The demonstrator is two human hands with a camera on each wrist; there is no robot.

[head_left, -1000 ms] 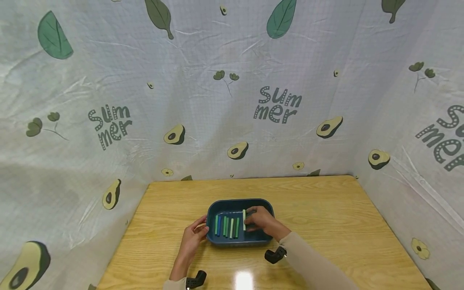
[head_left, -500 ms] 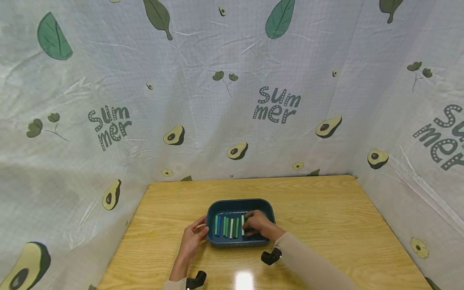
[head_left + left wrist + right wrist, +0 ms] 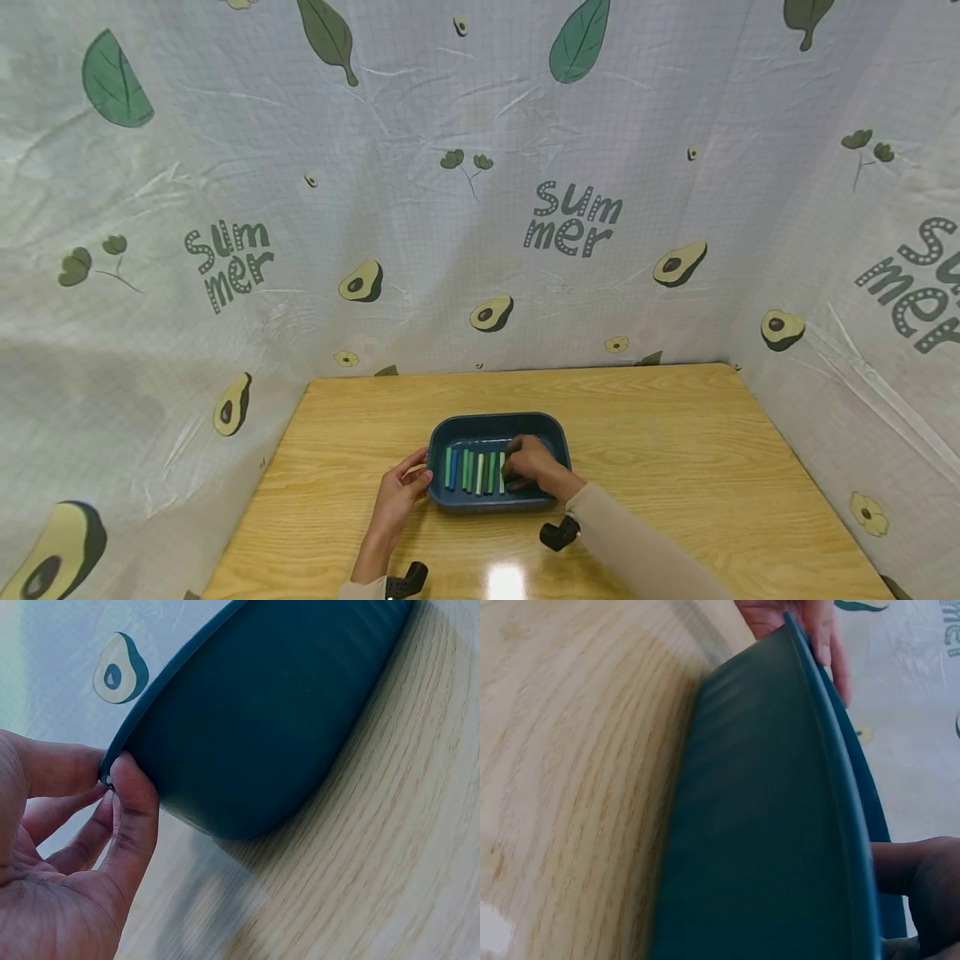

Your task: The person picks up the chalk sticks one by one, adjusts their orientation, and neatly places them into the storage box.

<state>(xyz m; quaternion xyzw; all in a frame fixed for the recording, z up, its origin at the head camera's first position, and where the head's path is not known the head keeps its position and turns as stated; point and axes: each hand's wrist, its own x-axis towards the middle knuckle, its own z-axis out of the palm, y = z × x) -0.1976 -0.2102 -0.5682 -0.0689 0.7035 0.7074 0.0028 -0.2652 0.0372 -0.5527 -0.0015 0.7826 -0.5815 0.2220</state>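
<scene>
A dark blue rectangular tray with rounded corners stands on the table. In its left part lies a row of slim chalk sticks in greens, blue and pale tones. My left hand pinches the tray's left rim between thumb and finger, plain in the left wrist view. My right hand reaches inside the tray, fingertips at the pale chalk stick on the row's right end, and holds it beside a green chalk stick. The tray wall hides most of the right fingers in the right wrist view.
The light wooden table extends around the tray. A white printed sheet hangs behind and at both sides. Each wrist wears a small black camera, such as the right one's camera.
My right hand has brought the pale chalk stick left and toward me, down to the row's right end. My left hand has stayed on the tray's rim.
</scene>
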